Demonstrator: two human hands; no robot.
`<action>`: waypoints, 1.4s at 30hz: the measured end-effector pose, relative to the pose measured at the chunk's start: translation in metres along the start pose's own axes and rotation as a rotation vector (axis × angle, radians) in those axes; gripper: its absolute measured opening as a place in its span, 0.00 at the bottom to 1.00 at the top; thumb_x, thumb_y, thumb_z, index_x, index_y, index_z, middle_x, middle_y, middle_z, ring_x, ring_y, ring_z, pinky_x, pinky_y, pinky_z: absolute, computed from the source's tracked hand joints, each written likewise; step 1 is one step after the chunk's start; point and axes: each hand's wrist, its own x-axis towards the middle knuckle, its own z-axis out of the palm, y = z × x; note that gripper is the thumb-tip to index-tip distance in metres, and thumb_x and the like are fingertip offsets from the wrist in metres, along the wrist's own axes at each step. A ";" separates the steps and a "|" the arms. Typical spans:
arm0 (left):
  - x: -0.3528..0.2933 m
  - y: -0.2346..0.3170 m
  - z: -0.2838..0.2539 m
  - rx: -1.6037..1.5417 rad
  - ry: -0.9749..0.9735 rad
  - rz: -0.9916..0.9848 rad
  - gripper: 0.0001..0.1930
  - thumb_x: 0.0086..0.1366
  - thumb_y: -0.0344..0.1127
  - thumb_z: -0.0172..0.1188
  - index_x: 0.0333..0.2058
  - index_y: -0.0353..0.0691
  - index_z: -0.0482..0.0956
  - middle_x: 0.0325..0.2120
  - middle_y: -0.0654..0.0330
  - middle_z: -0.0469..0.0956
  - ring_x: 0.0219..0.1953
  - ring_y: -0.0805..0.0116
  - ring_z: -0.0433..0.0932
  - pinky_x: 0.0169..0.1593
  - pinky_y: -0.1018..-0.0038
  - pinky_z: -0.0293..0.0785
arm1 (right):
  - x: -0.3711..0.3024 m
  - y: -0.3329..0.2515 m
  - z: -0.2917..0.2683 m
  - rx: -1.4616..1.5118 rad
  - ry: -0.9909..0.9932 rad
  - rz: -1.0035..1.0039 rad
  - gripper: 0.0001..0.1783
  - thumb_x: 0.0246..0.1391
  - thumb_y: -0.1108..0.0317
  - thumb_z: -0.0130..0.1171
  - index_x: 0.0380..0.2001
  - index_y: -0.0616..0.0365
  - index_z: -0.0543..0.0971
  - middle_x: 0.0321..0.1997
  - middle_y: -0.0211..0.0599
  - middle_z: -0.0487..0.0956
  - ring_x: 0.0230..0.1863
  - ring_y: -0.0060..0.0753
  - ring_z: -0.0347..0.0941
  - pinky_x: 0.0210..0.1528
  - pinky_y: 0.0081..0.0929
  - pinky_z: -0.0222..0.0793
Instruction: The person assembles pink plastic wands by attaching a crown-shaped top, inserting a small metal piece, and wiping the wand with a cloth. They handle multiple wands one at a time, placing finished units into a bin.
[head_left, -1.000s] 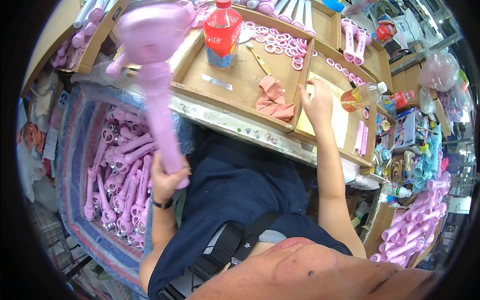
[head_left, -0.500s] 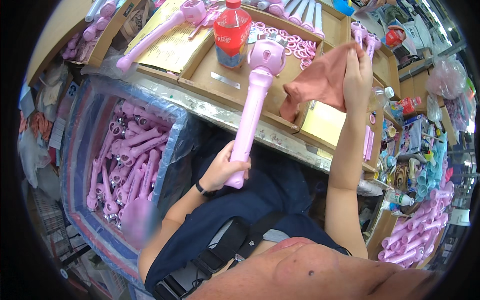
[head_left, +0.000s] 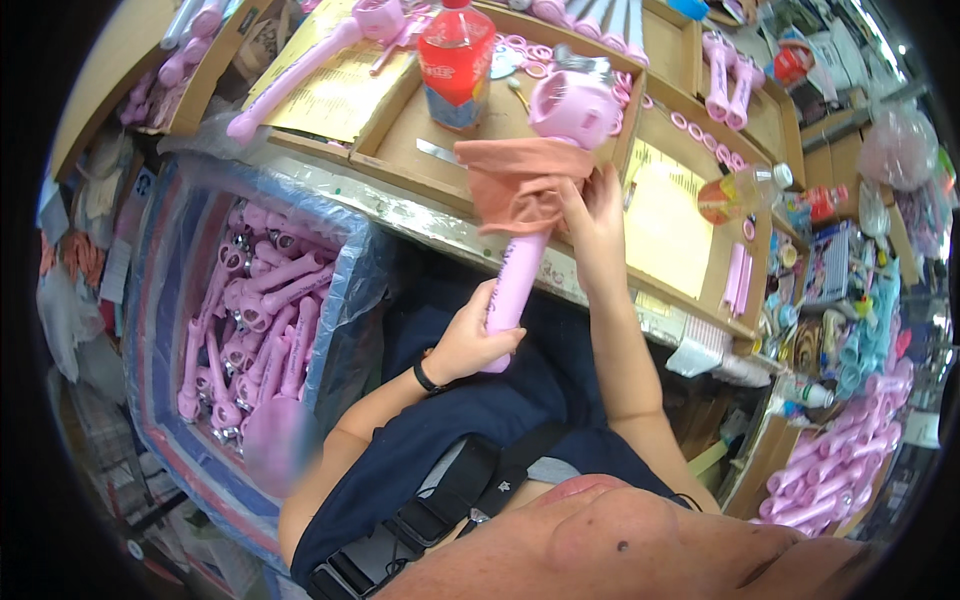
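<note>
A pink plastic wand (head_left: pixel 518 268) with a round, hollow head slants up and away over the table's front edge. My left hand (head_left: pixel 474 338) is closed around the lower end of its handle. A salmon-coloured cloth (head_left: pixel 520 180) is draped about the wand just below the head. My right hand (head_left: pixel 592 215) grips the cloth from the right side, thumb on the fabric, with some fingers hidden behind it. Another pink wand (head_left: pixel 300 75) lies on a yellow printed sheet (head_left: pixel 345 95) at the far left of the table.
Cardboard trays (head_left: pixel 395 150) hold a red-labelled drink bottle (head_left: pixel 456 70), pink rings (head_left: pixel 700 135), a yellow sheet (head_left: pixel 665 215) and a second bottle (head_left: pixel 745 190). At left, a plastic-lined bin (head_left: pixel 345 235) contains many pink wands. More pink handles (head_left: pixel 835 460) pile up at right.
My right hand has brought the cloth leftward and down from the right onto the wand's neck. The wand's head has shifted slightly right; my left hand keeps its hold.
</note>
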 end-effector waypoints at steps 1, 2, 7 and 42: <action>0.002 -0.002 0.003 0.223 -0.014 0.115 0.31 0.54 0.27 0.60 0.55 0.34 0.57 0.31 0.61 0.71 0.29 0.76 0.73 0.35 0.79 0.71 | 0.008 -0.003 -0.003 0.000 -0.031 0.105 0.30 0.54 0.66 0.61 0.55 0.66 0.61 0.48 0.42 0.73 0.47 0.31 0.72 0.46 0.30 0.70; 0.003 -0.003 0.005 0.345 0.004 0.183 0.32 0.53 0.27 0.61 0.55 0.33 0.57 0.31 0.61 0.71 0.30 0.75 0.73 0.35 0.78 0.71 | 0.019 -0.005 -0.003 0.248 0.034 0.115 0.27 0.52 0.65 0.63 0.51 0.65 0.66 0.46 0.42 0.75 0.44 0.29 0.73 0.44 0.27 0.71; 0.010 0.000 0.004 0.462 0.030 0.248 0.34 0.50 0.36 0.62 0.54 0.32 0.58 0.38 0.45 0.73 0.38 0.52 0.75 0.44 0.67 0.70 | 0.008 0.000 0.003 0.396 -0.031 0.301 0.17 0.52 0.65 0.61 0.42 0.65 0.75 0.35 0.37 0.79 0.32 0.24 0.76 0.34 0.24 0.73; 0.032 -0.003 0.022 -0.067 0.245 0.852 0.30 0.70 0.50 0.37 0.62 0.35 0.48 0.62 0.51 0.53 0.64 0.59 0.53 0.66 0.64 0.46 | -0.100 0.031 0.011 0.251 -0.204 0.218 0.30 0.49 0.72 0.58 0.55 0.62 0.61 0.50 0.37 0.70 0.52 0.27 0.67 0.55 0.26 0.62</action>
